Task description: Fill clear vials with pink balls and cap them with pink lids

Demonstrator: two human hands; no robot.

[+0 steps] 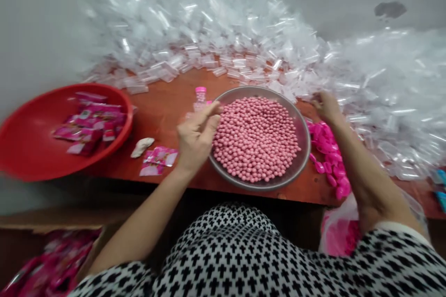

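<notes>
R hand curled at near edge of tubes; grip blurred, can't tell. Tubes lie far side & L of it, axes mixed; R hand nearer. L hand at left rim of bowl, thumb nr fingers; hold unclear.

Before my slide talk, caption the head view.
Left hand by round grey metal bowl of pink balls, right hand near clear plastic tubes.
</notes>
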